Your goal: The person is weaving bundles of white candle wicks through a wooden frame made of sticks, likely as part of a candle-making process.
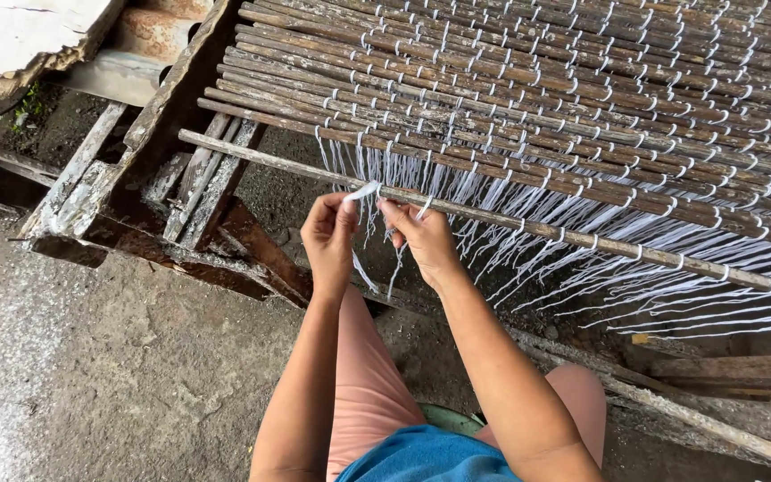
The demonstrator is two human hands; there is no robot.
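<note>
A mat of thin brown sticks [582, 80] bound with white string lies across a wooden frame, filling the upper right. Its nearest stick [528, 225] runs loose along the front edge. My left hand [330, 236] pinches a white string end [363, 191] just at that stick. My right hand [423, 239] is beside it, fingers closed on the same white string under the stick. Many loose white strings [635, 277] hang down from the mat's front edge.
A weathered wooden frame [136, 178] with dark beams stands at the left. Grey concrete ground [91, 375] lies below it. A rough wooden pole [698, 419] runs along the lower right. My knees in pink shorts [368, 393] are under the hands.
</note>
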